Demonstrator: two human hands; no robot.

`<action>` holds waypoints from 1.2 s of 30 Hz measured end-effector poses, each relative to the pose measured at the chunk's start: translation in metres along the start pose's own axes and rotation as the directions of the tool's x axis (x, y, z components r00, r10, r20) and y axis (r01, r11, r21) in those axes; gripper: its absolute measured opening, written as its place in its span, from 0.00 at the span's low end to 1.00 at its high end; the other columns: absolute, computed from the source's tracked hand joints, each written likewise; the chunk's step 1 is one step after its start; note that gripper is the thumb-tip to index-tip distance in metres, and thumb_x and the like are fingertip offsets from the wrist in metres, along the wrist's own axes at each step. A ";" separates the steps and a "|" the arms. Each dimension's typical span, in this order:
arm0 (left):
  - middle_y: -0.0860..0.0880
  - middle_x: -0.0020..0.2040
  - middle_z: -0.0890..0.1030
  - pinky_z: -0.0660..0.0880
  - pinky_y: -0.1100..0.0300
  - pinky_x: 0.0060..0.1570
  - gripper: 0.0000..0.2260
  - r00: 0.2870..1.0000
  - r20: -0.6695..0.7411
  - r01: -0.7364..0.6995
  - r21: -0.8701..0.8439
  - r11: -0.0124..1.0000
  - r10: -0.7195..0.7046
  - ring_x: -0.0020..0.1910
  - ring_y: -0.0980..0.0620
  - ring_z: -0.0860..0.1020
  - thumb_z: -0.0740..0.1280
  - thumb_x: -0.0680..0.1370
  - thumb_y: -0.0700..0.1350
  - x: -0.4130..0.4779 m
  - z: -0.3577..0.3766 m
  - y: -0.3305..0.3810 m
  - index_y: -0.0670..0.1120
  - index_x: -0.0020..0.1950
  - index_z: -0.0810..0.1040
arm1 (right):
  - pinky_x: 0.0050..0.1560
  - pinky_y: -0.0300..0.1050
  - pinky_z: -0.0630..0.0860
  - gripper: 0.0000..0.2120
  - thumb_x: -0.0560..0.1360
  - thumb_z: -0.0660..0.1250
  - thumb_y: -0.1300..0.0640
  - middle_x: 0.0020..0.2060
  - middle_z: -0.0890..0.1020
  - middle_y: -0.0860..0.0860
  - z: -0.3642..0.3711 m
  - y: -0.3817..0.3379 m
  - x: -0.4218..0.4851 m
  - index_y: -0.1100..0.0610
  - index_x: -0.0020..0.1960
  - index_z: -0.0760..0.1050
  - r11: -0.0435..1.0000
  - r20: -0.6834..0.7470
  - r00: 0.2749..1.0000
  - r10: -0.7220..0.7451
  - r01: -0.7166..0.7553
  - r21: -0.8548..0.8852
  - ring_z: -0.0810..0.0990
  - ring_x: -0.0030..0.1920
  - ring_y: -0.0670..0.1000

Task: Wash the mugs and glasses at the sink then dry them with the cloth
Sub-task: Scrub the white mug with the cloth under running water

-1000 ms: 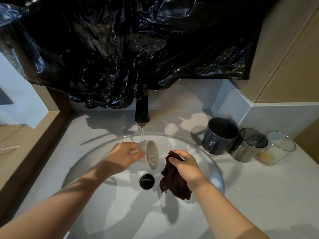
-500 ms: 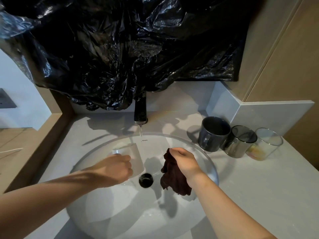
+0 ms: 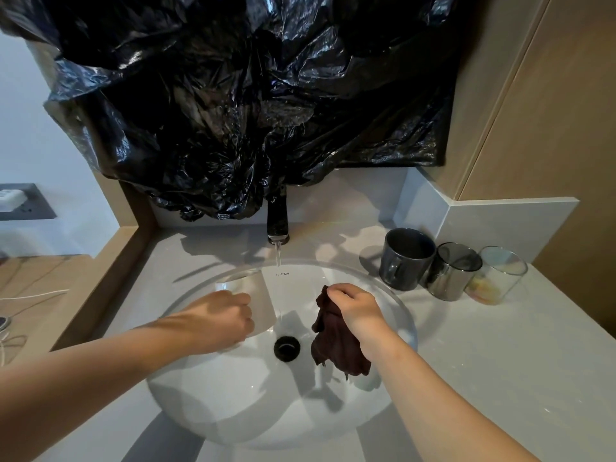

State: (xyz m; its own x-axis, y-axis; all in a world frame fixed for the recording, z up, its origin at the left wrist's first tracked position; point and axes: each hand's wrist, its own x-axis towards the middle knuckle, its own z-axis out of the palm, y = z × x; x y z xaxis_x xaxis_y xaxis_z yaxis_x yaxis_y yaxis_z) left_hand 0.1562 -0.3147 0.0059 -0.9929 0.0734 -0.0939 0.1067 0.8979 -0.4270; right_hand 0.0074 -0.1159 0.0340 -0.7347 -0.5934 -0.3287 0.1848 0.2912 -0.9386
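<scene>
White mug gripped in left hand; right hand clutches one cloth; one grey mug, two glasses on counter

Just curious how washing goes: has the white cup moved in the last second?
Yes. The white cup, held by the left hand, has shifted left, out from under the tap; the stream now falls to its right.

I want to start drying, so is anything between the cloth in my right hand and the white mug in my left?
Only the thin stream of water from the faucet falls between the white mug in the left hand and the dark cloth in the right hand. Nothing solid does.
</scene>
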 end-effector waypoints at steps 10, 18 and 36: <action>0.52 0.39 0.73 0.67 0.62 0.40 0.14 0.929 0.194 0.363 -0.640 0.677 -0.314 0.42 0.52 0.73 0.61 0.80 0.52 0.005 -0.034 0.012 0.44 0.43 0.77 | 0.24 0.28 0.70 0.06 0.78 0.63 0.58 0.29 0.79 0.44 -0.004 0.000 -0.005 0.58 0.48 0.78 0.999 -0.034 0.999 -0.032 0.033 0.033 0.76 0.22 0.39; 0.50 0.26 0.66 0.70 0.56 0.42 0.18 0.644 0.530 0.182 -0.807 -0.562 -0.552 0.31 0.50 0.66 0.64 0.79 0.43 0.036 -0.037 0.040 0.45 0.31 0.64 | 0.29 0.33 0.74 0.05 0.78 0.64 0.57 0.30 0.83 0.50 -0.028 0.000 -0.006 0.55 0.45 0.77 0.976 -0.147 0.989 0.001 0.031 0.217 0.80 0.28 0.44; 0.50 0.26 0.62 0.64 0.59 0.32 0.16 0.778 0.464 -0.030 -0.645 -0.764 -0.423 0.28 0.53 0.60 0.60 0.81 0.43 0.169 -0.116 0.158 0.45 0.33 0.65 | 0.48 0.46 0.76 0.09 0.78 0.64 0.56 0.41 0.80 0.53 -0.188 0.001 -0.032 0.54 0.40 0.76 0.913 -0.572 0.820 0.035 0.206 0.351 0.79 0.43 0.52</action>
State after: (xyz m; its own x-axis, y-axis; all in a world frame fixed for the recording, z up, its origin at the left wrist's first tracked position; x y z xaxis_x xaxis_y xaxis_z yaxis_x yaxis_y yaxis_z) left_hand -0.0010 -0.1102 0.0271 -0.7932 -0.5241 -0.3102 -0.0858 -0.4081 0.9089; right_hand -0.0912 0.0442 0.0635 -0.9689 -0.0472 -0.2429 0.2469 -0.1197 -0.9616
